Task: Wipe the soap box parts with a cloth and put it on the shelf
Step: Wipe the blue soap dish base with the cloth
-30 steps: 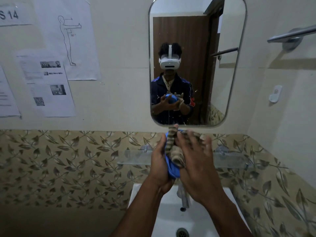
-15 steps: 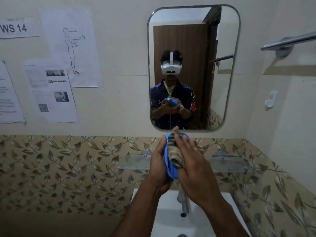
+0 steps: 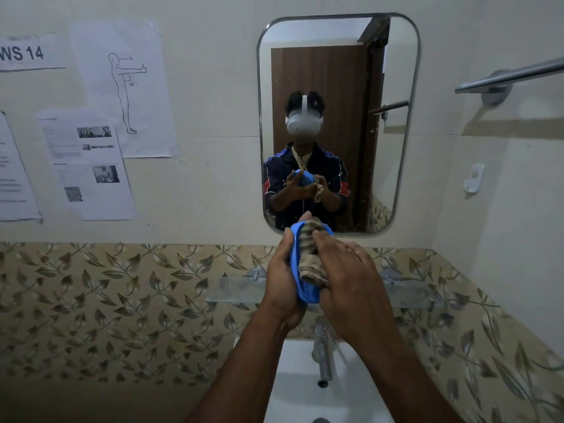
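We see the left hand gripping the blue soap box part, held upright above the sink; inside it lies the striped cloth, pressed in by the right hand. Since earlier, the cloth sits deeper. The glass shelf lies just beyond.

Left hand: raised at mid-frame, fingers curled, something gripped.
Right hand: just beside it, fingers bent, something pressed.
Forearms: both bare, extended forward, converging.
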Motion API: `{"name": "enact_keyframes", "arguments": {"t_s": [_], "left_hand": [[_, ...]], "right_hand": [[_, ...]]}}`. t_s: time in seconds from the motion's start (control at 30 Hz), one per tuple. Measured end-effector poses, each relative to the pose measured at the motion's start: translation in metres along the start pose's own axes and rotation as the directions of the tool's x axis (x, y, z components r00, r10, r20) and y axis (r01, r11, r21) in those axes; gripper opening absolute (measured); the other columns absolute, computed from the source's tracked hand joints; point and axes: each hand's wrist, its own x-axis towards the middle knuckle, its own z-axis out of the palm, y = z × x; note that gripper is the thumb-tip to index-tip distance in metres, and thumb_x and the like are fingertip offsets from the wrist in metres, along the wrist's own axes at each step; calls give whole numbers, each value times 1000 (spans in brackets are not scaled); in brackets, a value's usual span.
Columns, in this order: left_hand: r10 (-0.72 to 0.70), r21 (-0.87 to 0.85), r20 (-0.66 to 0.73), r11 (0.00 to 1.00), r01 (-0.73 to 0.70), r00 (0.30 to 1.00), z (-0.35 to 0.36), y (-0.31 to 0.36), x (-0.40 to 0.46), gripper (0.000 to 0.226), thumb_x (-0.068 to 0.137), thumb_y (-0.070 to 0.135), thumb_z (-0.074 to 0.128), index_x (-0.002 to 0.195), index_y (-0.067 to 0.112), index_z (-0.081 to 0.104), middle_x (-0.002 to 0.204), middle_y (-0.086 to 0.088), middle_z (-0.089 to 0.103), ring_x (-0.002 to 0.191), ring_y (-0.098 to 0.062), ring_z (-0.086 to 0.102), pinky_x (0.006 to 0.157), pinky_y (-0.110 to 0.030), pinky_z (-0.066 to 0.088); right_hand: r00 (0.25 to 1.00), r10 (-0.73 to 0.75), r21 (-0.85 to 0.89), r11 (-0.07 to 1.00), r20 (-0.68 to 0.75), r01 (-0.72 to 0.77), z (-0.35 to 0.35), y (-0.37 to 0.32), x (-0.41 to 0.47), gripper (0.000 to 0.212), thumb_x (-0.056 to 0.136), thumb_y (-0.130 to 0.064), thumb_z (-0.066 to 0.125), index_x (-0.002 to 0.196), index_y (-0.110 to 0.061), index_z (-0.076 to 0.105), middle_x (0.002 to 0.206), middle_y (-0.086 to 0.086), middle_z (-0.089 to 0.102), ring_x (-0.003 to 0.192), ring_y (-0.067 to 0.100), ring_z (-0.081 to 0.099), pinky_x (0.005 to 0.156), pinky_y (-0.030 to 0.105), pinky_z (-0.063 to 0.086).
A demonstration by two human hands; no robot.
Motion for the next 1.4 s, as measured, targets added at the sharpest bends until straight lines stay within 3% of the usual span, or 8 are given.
{"name": "enact_keyframes", "arguments": {"t_s": [0.17, 0.3, 0.47, 0.6, 0.73, 0.97, 1.27, 1.4], "left_hand": [[41, -28, -22, 999, -42, 999, 4, 6, 6, 49, 91, 50, 47, 131, 26, 64, 134, -31, 56, 99, -36, 59, 94, -48, 48], [57, -59, -59, 996, -60, 997, -5, 3, 7, 60, 82, 54, 49, 133, 26, 61, 115, -17, 70, 90, -38, 64, 83, -48, 54], [31, -70, -31, 997, -34, 999, -12, 6, 5, 64, 90, 61, 46, 141, 23, 54, 116, -21, 65, 93, -37, 64, 84, -49, 56], [54, -104, -27, 993, -57, 998, -16, 12, 9, 54, 94, 58, 38, 120, 26, 72, 100, -12, 75, 83, -31, 66, 78, -46, 58], [94, -32, -7, 995, -94, 996, -10, 18, 12, 61, 93, 55, 37, 146, 27, 47, 112, -13, 73, 91, -32, 68, 85, -50, 57], [89, -74, -6, 993, -89, 996, -14, 12, 9, 52, 99, 56, 32, 144, 35, 49, 105, -14, 74, 86, -33, 69, 87, -53, 55], [152, -32, -17, 988, -153, 988, -4, 3, 4, 53, 97, 51, 36, 144, 31, 50, 120, -8, 71, 94, -25, 69, 80, -40, 59], [107, 18, 10, 994, -107, 994, 0, -10, -1, 56, 94, 51, 38, 144, 30, 49, 123, -12, 69, 100, -24, 69, 83, -36, 59]], "right_hand": [[996, 92, -12, 996, -23, -92, 3, -17, -19, 55, 77, -2, 51, 132, -6, 55, 106, 9, 69, 92, 24, 64, 92, 46, 52], [970, 223, 301, 923, 91, -241, -10, -23, -24, 44, 88, -4, 52, 127, -24, 61, 100, -6, 68, 89, 10, 61, 81, 23, 51], [987, -27, 548, 834, 161, -67, -18, -20, -17, 53, 81, -8, 51, 127, -31, 62, 115, -14, 68, 108, -1, 60, 95, 21, 49], [989, -94, 104, 991, 114, 83, -11, 5, -8, 44, 76, -10, 64, 115, -30, 64, 105, -12, 69, 88, 12, 59, 79, 39, 49], [999, 24, -34, 999, 24, -23, -1, -7, -9, 62, 62, 5, 68, 119, -19, 64, 110, -2, 69, 86, 19, 60, 75, 35, 49], [991, 82, 673, 728, 104, -131, -12, -27, -11, 47, 88, 5, 54, 120, -25, 70, 105, -12, 74, 98, -1, 67, 88, 16, 52], [991, 131, -25, 991, 38, -130, -11, -22, -12, 73, 63, 0, 73, 132, -19, 59, 109, 0, 70, 78, 16, 56, 68, 34, 53], [971, 228, 54, 971, 78, -232, -19, -29, 5, 74, 87, -5, 61, 151, -24, 31, 133, 1, 52, 101, 17, 51, 89, 33, 52]]}}
